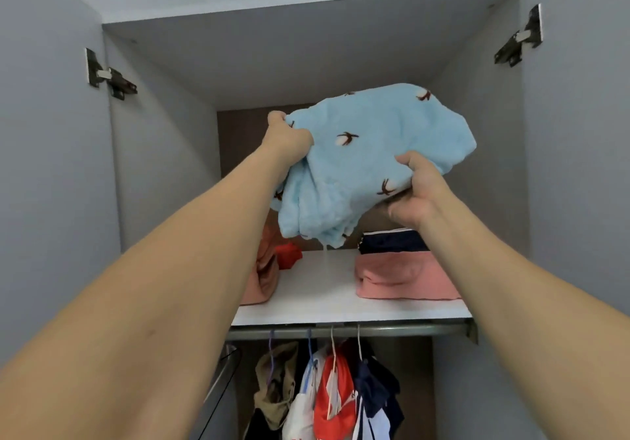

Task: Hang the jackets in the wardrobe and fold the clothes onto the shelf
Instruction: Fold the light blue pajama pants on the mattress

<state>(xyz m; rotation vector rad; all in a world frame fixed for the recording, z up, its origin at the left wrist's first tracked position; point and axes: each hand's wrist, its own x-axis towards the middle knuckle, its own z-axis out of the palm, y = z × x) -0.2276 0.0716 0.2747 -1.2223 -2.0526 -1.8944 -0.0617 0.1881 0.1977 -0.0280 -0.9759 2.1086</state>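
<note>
My left hand [289, 136] and right hand [417, 189] each clamp a tight grip on the folded blue fleece [368, 153], raised at twelve o'clock to clear the shelf [320, 299] gap between stacks.

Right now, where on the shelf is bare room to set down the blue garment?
The free patch is the middle of the shelf, between the orange pile on the left and the pink stack on the right, under the blue garment held by the left hand and right hand. Both ends are crowded; a navy piece tops the pink stack.
</note>
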